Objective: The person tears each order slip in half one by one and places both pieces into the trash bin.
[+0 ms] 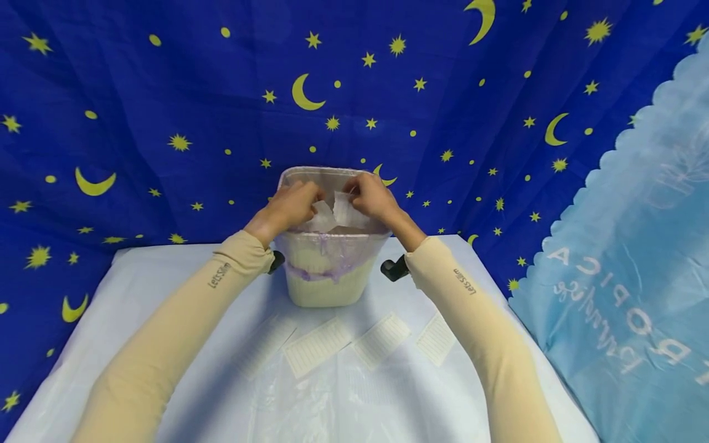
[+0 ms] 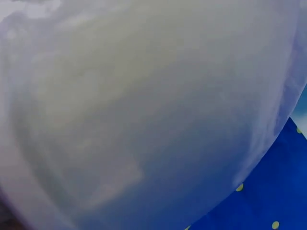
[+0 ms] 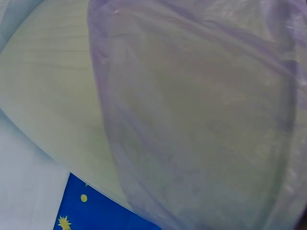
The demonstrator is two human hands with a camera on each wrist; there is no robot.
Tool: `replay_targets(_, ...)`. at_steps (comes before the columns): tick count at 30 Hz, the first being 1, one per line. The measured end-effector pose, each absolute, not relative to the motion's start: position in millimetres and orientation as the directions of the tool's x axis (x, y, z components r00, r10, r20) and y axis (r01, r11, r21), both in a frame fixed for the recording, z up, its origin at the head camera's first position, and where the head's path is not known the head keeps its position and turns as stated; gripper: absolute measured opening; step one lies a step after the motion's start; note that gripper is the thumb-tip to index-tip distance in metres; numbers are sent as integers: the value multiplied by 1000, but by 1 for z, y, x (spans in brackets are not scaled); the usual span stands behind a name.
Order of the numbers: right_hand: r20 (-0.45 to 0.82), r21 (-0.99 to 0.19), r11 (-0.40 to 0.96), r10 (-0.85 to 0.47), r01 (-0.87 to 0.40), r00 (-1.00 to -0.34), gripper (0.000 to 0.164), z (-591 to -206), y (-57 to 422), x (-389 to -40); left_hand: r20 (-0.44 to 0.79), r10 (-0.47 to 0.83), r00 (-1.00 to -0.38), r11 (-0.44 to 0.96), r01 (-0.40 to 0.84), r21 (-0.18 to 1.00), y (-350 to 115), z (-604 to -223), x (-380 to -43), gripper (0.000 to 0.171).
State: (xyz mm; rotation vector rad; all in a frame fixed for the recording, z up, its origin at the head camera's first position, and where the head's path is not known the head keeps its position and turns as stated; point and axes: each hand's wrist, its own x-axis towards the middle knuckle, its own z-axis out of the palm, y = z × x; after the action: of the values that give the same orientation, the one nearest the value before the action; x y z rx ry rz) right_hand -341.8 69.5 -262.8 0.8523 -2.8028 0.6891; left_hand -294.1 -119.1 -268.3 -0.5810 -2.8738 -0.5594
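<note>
A cream-white bin [image 1: 321, 294] stands at the back of the table, lined with a thin translucent purple bag [image 1: 354, 258] folded over its rim. Above its mouth my left hand [image 1: 290, 206] pinches a piece of white paper [image 1: 322, 218]. My right hand [image 1: 375, 197] pinches another white paper piece [image 1: 348, 212] with an uneven edge, close beside the first. Both pieces hang within the bin's opening. In the left wrist view the bin's wall [image 2: 158, 96] fills most of the picture; in the right wrist view the bag's edge [image 3: 103, 96] runs down the bin's side.
Several lined paper slips [image 1: 317, 346] lie in a row on the white-covered table [image 1: 332, 412] in front of the bin. Behind hangs a blue cloth [image 1: 221, 111] with yellow moons and stars. A light blue printed cloth [image 1: 637, 277] hangs at the right.
</note>
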Motion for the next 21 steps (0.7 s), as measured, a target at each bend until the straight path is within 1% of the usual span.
replay_targets(4,266,-348,735,-518,-582,-813,22,-269,69,-344,237,357,-904,847,420,326,-119,-273,-295,16)
replay_targets(7,251,-338,742,-522,-579,-815,18,-272,69,-344,233,357,-905,841,420,343,-118,-275,-295,9)
replay_targets(11,212,-340,763,-507,-549,-836,13,-275,70,-343,208,356,-911,836,410,364,-117,-277,-295,7)
replay_targets(14,185,-338,768,-512,-544,-839,13,-276,70,-342,197,354,-914,841,403,361,-116,-277,-295,9)
replay_targets(18,163,-338,764,-528,-550,-834,14,-277,69,-341,193,348,-917,854,396,339,-116,-277,-295,11)
replay_targets(21,165,-337,753,-543,-564,-823,14,-278,69,-342,217,356,-909,858,410,309,-116,-277,-295,13)
